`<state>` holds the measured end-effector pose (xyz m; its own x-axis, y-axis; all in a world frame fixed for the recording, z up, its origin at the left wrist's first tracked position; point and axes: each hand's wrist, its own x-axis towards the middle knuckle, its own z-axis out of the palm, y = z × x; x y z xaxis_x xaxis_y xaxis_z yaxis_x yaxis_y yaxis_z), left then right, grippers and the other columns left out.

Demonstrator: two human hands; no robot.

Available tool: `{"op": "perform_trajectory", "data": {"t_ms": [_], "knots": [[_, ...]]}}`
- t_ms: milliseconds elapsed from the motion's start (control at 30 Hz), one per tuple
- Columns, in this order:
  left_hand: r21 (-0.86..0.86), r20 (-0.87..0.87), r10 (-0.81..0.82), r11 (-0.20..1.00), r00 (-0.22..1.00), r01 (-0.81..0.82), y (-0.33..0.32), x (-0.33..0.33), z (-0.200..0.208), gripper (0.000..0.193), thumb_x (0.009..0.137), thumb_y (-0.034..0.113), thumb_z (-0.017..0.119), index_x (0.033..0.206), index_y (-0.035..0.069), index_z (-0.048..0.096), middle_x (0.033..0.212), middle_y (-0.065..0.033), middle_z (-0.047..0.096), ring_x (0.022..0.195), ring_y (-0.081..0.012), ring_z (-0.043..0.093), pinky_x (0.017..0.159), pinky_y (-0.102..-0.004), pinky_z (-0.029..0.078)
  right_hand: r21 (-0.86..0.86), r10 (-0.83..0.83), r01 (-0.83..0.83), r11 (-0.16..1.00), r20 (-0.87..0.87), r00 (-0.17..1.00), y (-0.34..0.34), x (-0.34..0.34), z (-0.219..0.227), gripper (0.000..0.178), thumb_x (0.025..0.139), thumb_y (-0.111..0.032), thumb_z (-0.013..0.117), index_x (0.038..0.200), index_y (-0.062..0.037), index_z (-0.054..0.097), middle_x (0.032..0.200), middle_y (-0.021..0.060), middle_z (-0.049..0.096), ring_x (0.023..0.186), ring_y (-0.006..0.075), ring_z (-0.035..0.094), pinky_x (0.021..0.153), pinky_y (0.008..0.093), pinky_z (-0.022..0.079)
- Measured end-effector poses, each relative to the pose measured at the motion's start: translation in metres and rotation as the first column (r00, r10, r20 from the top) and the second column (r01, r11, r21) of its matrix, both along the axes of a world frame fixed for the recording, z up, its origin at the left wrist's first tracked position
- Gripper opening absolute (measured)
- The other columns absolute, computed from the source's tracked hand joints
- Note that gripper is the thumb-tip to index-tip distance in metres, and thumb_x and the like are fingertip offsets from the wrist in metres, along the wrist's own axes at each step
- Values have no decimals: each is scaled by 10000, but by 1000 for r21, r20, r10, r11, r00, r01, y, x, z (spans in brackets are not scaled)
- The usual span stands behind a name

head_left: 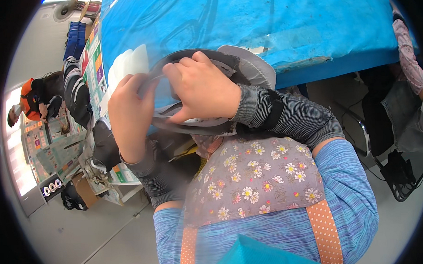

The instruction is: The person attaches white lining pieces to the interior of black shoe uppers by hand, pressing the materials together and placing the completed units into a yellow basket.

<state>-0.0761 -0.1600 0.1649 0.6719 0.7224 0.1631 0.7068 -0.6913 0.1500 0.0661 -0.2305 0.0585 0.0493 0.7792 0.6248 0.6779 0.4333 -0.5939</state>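
In front of my chest I hold a grey fabric cap (pixel 230 122), its round opening turned up toward me. A pale, stiff curved flap like a brim (pixel 263 67) sticks out at its far right. My left hand (pixel 133 107) is closed on the left edge, fingertips pinched and slightly blurred. Over the opening bends my right hand (pixel 203 88), its fingers curled on the far rim and its thumb inside near the close rim. White layered pieces (pixel 130 65) stand just beyond my left fingers; whether they are joined to the cap I cannot tell.
A table under blue sheeting (pixel 310 21) lies ahead, its near edge worn. At the right, another person's patterned sleeve (pixel 410 50) shows by a black chair (pixel 399 176). A person in an orange vest (pixel 28 99) is far left, near colourful printed boards (pixel 95 66) and a cardboard box (pixel 85 190).
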Motion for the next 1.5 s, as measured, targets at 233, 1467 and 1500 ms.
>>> {"op": "perform_trajectory", "data": {"t_ms": [233, 1467, 1500], "knots": [[-46, 39, 84, 996, 996, -82, 0, -1, -4, 183, 888, 155, 704, 993, 7, 723, 814, -145, 685, 645, -220, 593, 612, -329, 469, 40, -2, 5, 999, -61, 998, 1, -1, -8, 832, 618, -521, 856, 1143, 20, 504, 822, 85, 625, 871, 275, 627, 846, 385, 414], [-380, 792, 189, 897, 580, 227, -5, -16, -79, 827, 1072, 546, 107, 1309, -90, 579, 1450, -202, 503, 1355, -325, 461, 1160, -443, 318, 219, 368, -320, 922, -235, 900, -6, -31, -34, 346, 791, -58, 643, 1133, -76, 689, 883, 92, 695, 806, 288, 668, 724, 388, 506], [-375, 792, 192, 902, 579, 215, -4, -17, -80, 818, 1074, 537, 110, 1304, -90, 583, 1448, -203, 505, 1351, -325, 465, 1156, -442, 325, 215, 370, -323, 922, -236, 899, -6, -29, -32, 346, 791, -58, 643, 1133, -76, 689, 883, 92, 695, 806, 288, 668, 724, 388, 506]]}}
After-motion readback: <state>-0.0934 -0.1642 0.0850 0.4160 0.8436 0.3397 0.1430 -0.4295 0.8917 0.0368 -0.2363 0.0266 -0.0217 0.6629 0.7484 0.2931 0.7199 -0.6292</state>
